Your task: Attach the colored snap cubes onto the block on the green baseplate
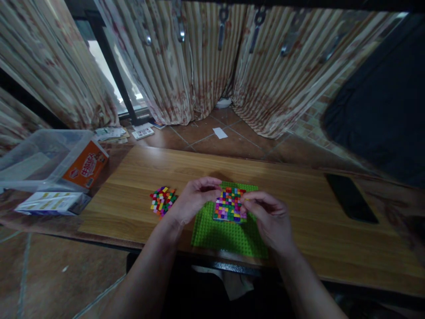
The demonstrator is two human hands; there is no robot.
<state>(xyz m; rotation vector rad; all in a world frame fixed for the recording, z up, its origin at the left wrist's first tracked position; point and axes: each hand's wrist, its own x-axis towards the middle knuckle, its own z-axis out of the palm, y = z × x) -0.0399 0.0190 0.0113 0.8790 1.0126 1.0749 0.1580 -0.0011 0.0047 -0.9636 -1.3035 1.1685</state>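
On the far half of the green baseplate (226,239) sits a patch of small coloured cubes (230,204), packed edge to edge, and both hands meet over it. The left hand (194,199) curls in at the patch's upper left corner, fingers bent with their tips on its edge; I cannot tell whether they pinch anything. The right hand (268,217) comes to the patch's right edge with fingers drawn narrow, tip to tip; a cube may be between them, but it is too small to tell. By my judgement the step in hand is seating one cube at the patch's edge. That calls for lining it up with its row and pressing straight down while the other hand steadies the plate. Left of the baseplate, just beside it, lies a loose heap of cubes (162,200) on the worktop (299,195). Well to the baseplate's right lies a dark phone (350,197); far left stands a clear plastic box (46,155)
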